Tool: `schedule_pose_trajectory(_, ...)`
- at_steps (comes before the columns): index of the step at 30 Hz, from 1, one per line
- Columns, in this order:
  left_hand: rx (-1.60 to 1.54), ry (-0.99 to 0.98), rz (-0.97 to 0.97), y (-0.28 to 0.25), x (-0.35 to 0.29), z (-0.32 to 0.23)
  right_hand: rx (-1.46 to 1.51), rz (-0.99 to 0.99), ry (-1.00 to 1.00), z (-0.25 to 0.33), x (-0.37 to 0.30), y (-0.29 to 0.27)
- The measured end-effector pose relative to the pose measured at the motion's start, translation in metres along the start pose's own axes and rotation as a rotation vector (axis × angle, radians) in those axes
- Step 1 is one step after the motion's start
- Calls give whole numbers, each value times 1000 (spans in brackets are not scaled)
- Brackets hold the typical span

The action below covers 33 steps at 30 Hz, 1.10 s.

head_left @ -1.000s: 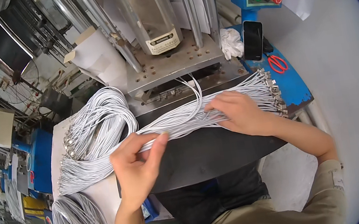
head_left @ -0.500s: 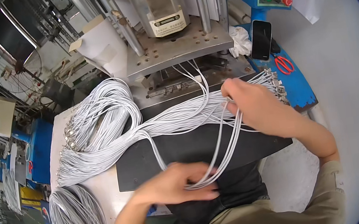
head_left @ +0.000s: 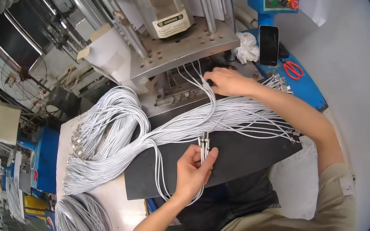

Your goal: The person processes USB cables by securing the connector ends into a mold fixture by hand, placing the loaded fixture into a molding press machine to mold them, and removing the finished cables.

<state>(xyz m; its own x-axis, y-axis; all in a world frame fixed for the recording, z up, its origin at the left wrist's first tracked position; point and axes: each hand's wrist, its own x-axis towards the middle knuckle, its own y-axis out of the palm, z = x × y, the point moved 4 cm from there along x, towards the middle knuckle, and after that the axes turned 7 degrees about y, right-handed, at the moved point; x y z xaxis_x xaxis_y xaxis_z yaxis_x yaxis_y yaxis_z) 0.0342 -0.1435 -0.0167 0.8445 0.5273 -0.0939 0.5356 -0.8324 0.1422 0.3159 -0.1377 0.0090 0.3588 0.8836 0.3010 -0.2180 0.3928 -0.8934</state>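
Wires (head_left: 159, 160) are pinched btwn thumb & fingers of L hand (head_left: 194, 170), lower ctr of frame, near their metal plugs (head_left: 204, 141). Prob. best hold: plugs look rigid, wires light, limp, maybe slick. R hand (head_left: 229, 82), upper ctr, is curled by press (head_left: 185, 53); can't tell if it pinches anything. Bundle (head_left: 177, 127) mid-frame likely heavier, floppy.

I see khaki short-sleeved shirt (head_left: 270, 227), pale patch (head_left: 346, 186) on right sleeve (head_left: 334, 179), dark trousers (head_left: 227, 201); left hand (head_left: 193, 168), right hand (head_left: 229, 82) bare.
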Motion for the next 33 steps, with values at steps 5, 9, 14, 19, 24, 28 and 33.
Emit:
schedule_pose_trajectory(5,-123,8,-27,-5,0,8,-121,-124,-56,2,8,28)
schedule_pose_trajectory(9,-136,-35,-54,-9,1,8,-304,-56,-129,28,-32,-16)
schedule_pose_trajectory(14,-163,-110,15,-14,4,7,-116,484,158,15,-62,-64)
schedule_pose_trajectory(19,-156,-106,26,-16,1,7,1192,595,676,36,-120,-34)
schedule_pose_trajectory(24,-170,-57,87,-12,0,3,1196,681,557,70,-117,-38)
schedule_pose_trajectory(28,-182,9,114,-9,-1,7,1066,784,446,76,-106,-38)
schedule_pose_trajectory(33,-161,55,176,-10,0,9,998,823,464,90,-110,-33)
